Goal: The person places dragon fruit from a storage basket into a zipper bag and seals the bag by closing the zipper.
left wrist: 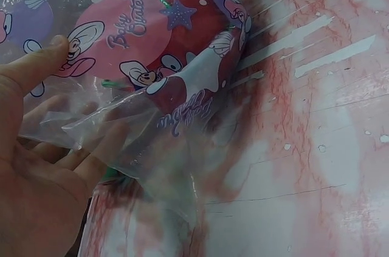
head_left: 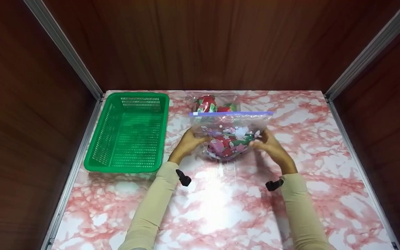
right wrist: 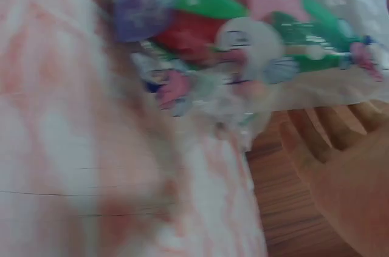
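A clear zip bag with a purple zip strip along its top and sea-themed cartoon prints is held up between both hands, with red and green contents inside. My left hand grips its left side, thumb in front and fingers behind; the left wrist view shows the thumb pressed on the printed film. On the other side, my right hand holds the bag's right edge, its thumb on the front. In the right wrist view the fingers of the right hand reach behind the bag.
Behind the held bag lies another clear bag with red and green items. A green perforated plastic basket stands to the left. Dark wood-look panels wall in the red-and-white marbled table at the back and sides.
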Available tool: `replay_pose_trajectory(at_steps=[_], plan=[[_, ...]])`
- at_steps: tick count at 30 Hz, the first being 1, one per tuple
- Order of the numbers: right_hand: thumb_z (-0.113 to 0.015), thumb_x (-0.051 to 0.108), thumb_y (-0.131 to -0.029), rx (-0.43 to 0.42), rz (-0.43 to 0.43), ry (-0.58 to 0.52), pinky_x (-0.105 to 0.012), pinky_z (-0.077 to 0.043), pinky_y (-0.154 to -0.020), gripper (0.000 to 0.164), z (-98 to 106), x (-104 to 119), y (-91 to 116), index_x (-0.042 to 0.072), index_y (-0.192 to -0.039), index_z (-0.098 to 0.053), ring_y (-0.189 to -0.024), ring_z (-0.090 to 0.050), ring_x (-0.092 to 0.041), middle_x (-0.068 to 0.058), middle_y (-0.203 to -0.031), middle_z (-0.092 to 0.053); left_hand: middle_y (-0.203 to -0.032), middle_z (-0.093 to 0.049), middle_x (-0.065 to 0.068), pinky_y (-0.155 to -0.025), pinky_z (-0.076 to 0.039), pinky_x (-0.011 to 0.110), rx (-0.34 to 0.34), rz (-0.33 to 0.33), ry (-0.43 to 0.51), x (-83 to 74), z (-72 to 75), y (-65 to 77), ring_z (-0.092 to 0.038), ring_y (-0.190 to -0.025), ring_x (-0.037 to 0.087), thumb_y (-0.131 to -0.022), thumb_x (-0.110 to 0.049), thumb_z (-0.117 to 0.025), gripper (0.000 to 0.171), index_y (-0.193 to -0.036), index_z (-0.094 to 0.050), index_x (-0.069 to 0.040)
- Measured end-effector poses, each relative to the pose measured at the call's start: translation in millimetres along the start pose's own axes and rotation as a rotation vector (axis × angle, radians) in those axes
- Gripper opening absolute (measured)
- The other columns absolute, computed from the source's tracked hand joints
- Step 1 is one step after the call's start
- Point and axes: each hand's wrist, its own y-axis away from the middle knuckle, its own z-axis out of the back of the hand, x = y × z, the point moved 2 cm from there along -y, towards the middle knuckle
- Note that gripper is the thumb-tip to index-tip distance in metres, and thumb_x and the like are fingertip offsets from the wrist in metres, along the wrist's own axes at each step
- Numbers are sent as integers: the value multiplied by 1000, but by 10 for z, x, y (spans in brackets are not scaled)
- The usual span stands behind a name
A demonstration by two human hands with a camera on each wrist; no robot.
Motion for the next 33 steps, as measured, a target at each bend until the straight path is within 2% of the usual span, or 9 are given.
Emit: replay_pose_trajectory(at_steps=[4,6,9,13,17,21,25,30,33], plan=[[-82,3,-88,61,-45,15,-62,-22,-130,106,-110,-154,-6,15,-170,-15,-159,-26,-48,-22,-173,-24,-128,-74,17,-100,-59,54,26,-22,46,25,-4,-21,-72,-110,24,-91,-12,-82,62,-149,-60,-11],[-83,2,-87,60,-58,37,-63,-13,-132,112,-163,-216,-28,13,-171,-10,-162,-19,-47,-22,-176,-19,-128,-74,16,-100,-60,54,38,-40,77,35,2,-27,-71,-111,24,-91,-9,-81,62,-149,-60,-13],[-85,8,-87,30,-82,108,-61,-10,-133,110,-216,-293,-58,9,-171,-14,-163,-18,-44,-22,-174,-25,-134,-70,15,-100,-60,49,45,-48,106,47,9,-2,-69,-118,28,-91,-9,-81,65,-152,-58,-14],[-87,14,-88,-28,-109,155,-54,-22,-132,90,-270,-357,-87,4,-163,-38,-155,-40,-38,-22,-161,-50,-148,-61,16,-107,-55,45,75,27,85,104,12,79,-61,-135,34,-92,-20,-83,71,-155,-50,-14],[-87,13,-89,-70,-97,169,-40,-42,-122,70,-301,-372,-100,1,-150,-54,-133,-63,-27,-21,-142,-67,-160,-49,17,-115,-50,47,151,100,70,189,-5,149,-48,-149,38,-92,-24,-85,74,-154,-46,-14],[-85,11,-90,-106,-80,179,-24,-51,-105,58,-318,-384,-98,-1,-141,-60,-112,-69,-10,-16,-130,-74,-172,-30,18,-126,-38,51,191,98,55,263,-35,179,-30,-161,37,-90,-16,-86,88,-162,-36,-16],[-83,7,-91,-144,-47,171,-19,-53,-96,47,-337,-408,-102,-6,-132,-65,-101,-69,-4,-14,-120,-77,-178,-17,17,-132,-27,52,192,117,-33,334,-59,216,-19,-165,35,-86,-15,-89,109,-170,-19,-14],[-79,1,-91,-210,-26,161,-20,-56,-92,38,-364,-428,-121,-9,-126,-68,-97,-71,-6,-20,-116,-78,-173,-31,18,-127,-36,51,202,99,-23,412,-100,258,-34,-159,37,-87,-12,-87,115,-172,-9,-14],[-77,0,-92,-241,-22,175,-18,-55,-93,38,-374,-441,-141,-10,-127,-68,-101,-69,-7,-25,-121,-75,-166,-44,15,-124,-41,49,180,95,-25,452,-116,280,-44,-153,35,-90,-16,-85,106,-171,-18,-15]])
